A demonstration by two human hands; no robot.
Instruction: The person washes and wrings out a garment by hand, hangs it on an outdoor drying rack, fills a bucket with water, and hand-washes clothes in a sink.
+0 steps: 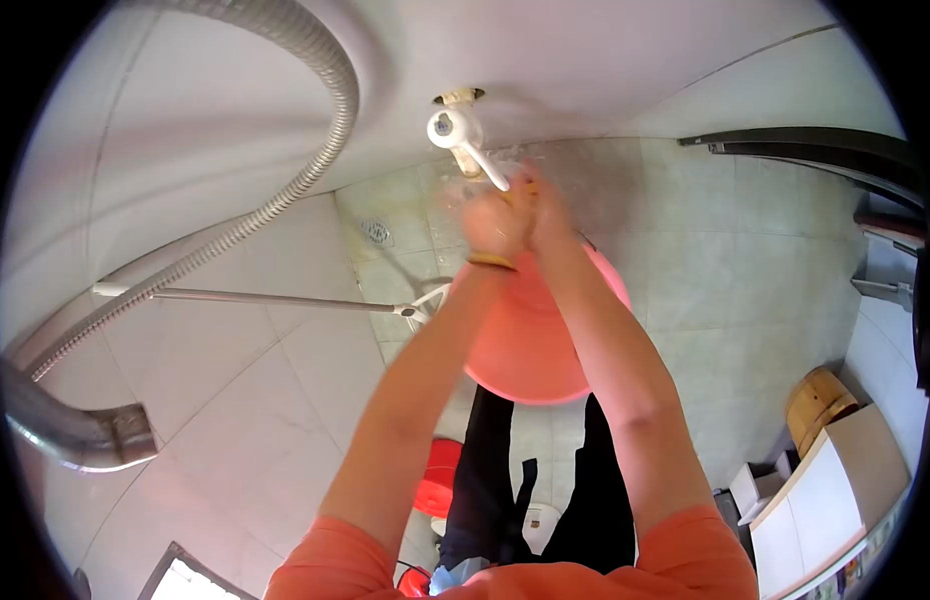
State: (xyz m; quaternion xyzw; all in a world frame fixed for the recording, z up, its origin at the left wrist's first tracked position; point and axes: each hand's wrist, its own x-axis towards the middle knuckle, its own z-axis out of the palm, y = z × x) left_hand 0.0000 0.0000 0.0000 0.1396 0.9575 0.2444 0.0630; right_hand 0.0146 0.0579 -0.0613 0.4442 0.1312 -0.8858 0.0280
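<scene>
My left hand (495, 225), with a yellowish band at the wrist, and my right hand (547, 208) are pressed close together just below a white tap (465, 140) with a lever handle. Both are smeared by motion, so their fingers cannot be made out. Splashing water shows around them. Beneath my hands and forearms sits a large pink basin (530, 365); my arms cover part of it, and its contents are not clearly visible. The tap comes out of a hole in the wall, and its lever reaches down to my hands.
A ribbed metal hose (330, 90) curves along the left, above a metal pole (285, 298) near the basin. A floor drain (378, 233) lies left of the tap. A red container (440, 478) stands by my legs. At right are a wooden bucket (820, 408) and white cabinet (825, 490).
</scene>
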